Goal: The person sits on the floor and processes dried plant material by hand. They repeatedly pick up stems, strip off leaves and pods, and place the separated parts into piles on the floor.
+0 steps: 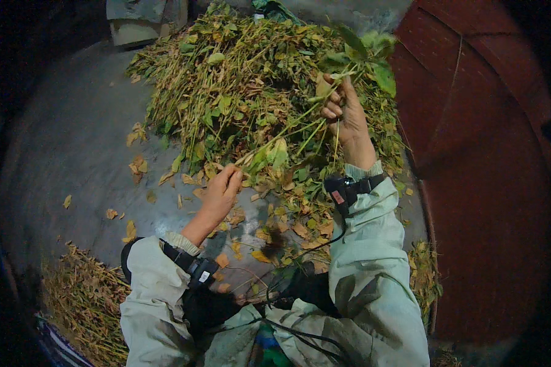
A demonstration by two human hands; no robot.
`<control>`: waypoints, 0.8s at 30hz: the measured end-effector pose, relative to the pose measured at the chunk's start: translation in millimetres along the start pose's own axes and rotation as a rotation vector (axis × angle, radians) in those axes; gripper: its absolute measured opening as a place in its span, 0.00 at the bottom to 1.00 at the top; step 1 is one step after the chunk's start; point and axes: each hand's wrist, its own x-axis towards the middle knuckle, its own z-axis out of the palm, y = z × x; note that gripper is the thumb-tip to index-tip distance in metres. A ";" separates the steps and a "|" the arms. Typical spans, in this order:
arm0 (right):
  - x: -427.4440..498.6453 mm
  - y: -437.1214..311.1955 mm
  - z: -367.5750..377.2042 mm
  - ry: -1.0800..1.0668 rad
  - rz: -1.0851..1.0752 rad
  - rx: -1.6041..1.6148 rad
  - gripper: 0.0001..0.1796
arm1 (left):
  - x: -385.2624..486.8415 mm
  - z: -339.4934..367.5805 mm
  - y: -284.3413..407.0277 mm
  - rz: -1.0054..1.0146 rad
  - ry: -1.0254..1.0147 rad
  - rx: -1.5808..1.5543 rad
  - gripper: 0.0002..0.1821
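Note:
A leafy plant stalk (287, 130) stretches slantwise between my two hands. My left hand (220, 190) pinches its lower left end between thumb and fingers, above the grey floor. Farther up and to the right, my right hand (346, 112) is closed around the upper stems, close to a tuft of green leaves (379, 64). Thin stems and a few yellowing leaves hang below that hand. Behind both hands lies a large heap of cut bean-like plants (220, 87), green, yellow and brown. My fingers partly cover the stalk where they grip it.
Loose dry leaves (305, 229) are scattered over the grey floor (73, 151). A smaller heap of dry stalks (87, 298) lies at lower left. Along the right runs a dark red panel (477, 192). A pale block-like object (135, 23) stands at the back left. Black cables (321, 250) hang near my sleeves.

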 end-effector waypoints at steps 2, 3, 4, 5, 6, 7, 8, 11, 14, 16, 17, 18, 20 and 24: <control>-2.4 -4.3 0.9 0.085 0.004 -0.110 0.18 | 0.1 1.3 -6.4 -0.055 -0.052 0.001 0.13; -5.1 -2.2 2.6 0.062 -0.003 -0.154 0.17 | 0.6 1.5 -9.5 -0.073 -0.074 -0.023 0.13; -9.5 0.2 4.2 0.040 0.024 -0.157 0.16 | -0.2 2.0 -12.4 -0.040 -0.039 0.093 0.12; -13.0 4.0 6.1 0.074 0.047 -0.198 0.16 | 0.3 2.1 -14.0 0.001 -0.003 0.185 0.12; -18.0 9.8 8.0 0.094 0.053 -0.235 0.15 | 0.1 2.3 -14.8 -0.033 0.014 0.283 0.13; -22.2 15.1 9.7 0.084 0.050 -0.260 0.15 | -0.2 1.8 -14.0 0.067 0.105 0.276 0.15; -26.3 21.7 11.7 0.094 0.069 -0.310 0.14 | 1.5 1.7 -12.2 0.089 0.176 0.275 0.17; -39.8 44.4 19.8 0.062 0.229 -0.449 0.12 | 3.6 -0.2 -0.5 0.114 0.249 0.252 0.23; -53.2 75.1 30.8 -0.017 0.219 -0.612 0.10 | 8.8 -4.9 9.0 0.099 0.168 -0.066 0.22; -62.5 95.1 35.0 -0.118 0.213 -0.650 0.10 | 10.1 -3.7 11.3 -0.035 0.023 -0.234 0.19; -63.3 104.3 35.3 -0.112 0.204 -0.728 0.10 | 11.1 -3.2 11.0 -0.040 -0.047 -0.337 0.17; -63.6 114.6 35.3 -0.149 0.150 -0.765 0.10 | 13.4 -4.8 9.1 -0.120 -0.066 -0.421 0.16; -63.2 126.3 31.3 -0.172 0.198 -0.677 0.09 | 16.4 -4.2 5.8 -0.212 -0.135 -0.587 0.13; -72.4 136.8 31.6 -0.138 0.122 -0.958 0.20 | 14.3 5.0 3.0 -0.261 0.209 -0.863 0.09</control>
